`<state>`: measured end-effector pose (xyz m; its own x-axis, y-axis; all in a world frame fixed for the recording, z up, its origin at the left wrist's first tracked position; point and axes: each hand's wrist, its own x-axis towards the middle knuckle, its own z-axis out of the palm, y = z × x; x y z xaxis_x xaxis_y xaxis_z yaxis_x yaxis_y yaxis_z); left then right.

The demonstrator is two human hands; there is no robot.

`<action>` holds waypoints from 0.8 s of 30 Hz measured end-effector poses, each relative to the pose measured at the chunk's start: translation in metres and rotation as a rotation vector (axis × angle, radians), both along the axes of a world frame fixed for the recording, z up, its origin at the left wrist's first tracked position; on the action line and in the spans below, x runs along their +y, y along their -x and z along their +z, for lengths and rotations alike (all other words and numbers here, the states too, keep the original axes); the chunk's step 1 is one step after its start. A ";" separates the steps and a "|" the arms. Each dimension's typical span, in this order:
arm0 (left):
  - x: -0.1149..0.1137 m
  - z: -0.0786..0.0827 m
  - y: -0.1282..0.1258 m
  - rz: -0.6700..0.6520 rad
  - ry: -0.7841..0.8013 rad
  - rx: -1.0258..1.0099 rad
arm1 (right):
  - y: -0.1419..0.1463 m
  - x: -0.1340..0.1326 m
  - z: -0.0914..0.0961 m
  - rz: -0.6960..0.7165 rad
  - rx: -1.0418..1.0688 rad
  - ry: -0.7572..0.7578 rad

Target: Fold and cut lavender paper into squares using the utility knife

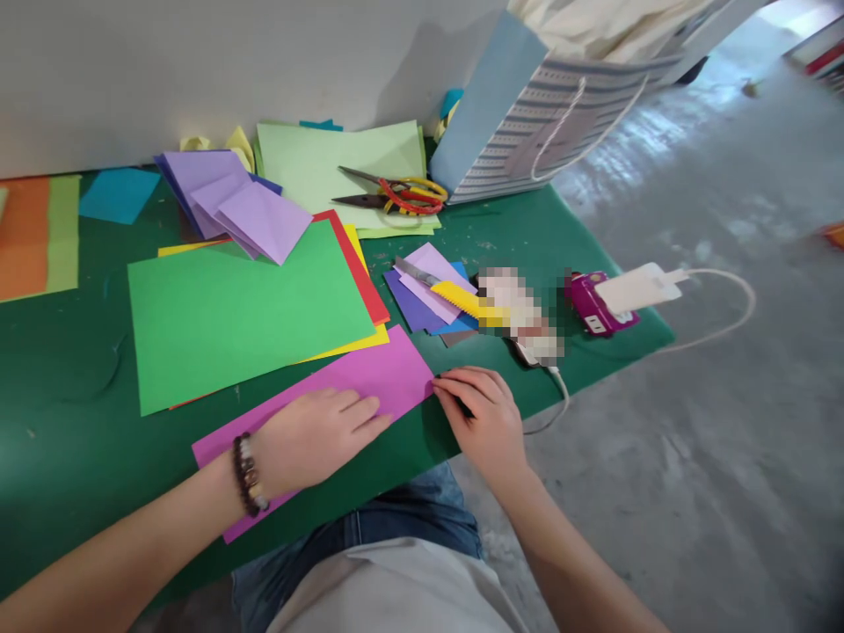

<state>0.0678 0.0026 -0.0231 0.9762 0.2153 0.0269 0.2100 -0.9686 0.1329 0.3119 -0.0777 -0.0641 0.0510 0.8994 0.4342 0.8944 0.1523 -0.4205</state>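
A long strip of magenta paper (402,374) lies at a slant along the near side of the green table. My left hand (320,440) rests flat on it, fingers stretched toward the right, with a beaded bracelet on the wrist. At the strip's right end, my right hand (484,404) pinches the corner of the paper between thumb and fingertips. Just beyond the strip is a stack of paper with a green sheet (251,312) on top and red and yellow edges showing beneath it.
Scissors (396,193) lie on pale green sheets (296,163) at the back. A yellow utility knife (462,299) rests on small paper pieces near a blurred-out phone (520,308). Folded lilac papers (264,215), a striped paper bag (527,114) and a purple power adapter (590,303) with cables stand around.
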 end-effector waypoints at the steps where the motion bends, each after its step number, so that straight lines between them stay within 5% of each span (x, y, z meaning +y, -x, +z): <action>1: 0.005 -0.001 -0.009 -0.018 -0.008 -0.013 | 0.000 0.000 0.000 -0.002 0.003 -0.006; 6: 0.022 -0.009 -0.033 -0.068 -0.012 0.001 | -0.001 0.002 0.000 -0.030 0.020 -0.030; 24: 0.031 -0.017 -0.025 -0.059 0.159 -0.085 | 0.003 0.005 0.001 0.057 -0.047 -0.047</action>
<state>0.0926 0.0338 -0.0401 0.9828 0.1663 0.0799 0.1354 -0.9443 0.3000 0.3089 -0.0722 -0.0633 -0.0211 0.8787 0.4769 0.9025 0.2220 -0.3691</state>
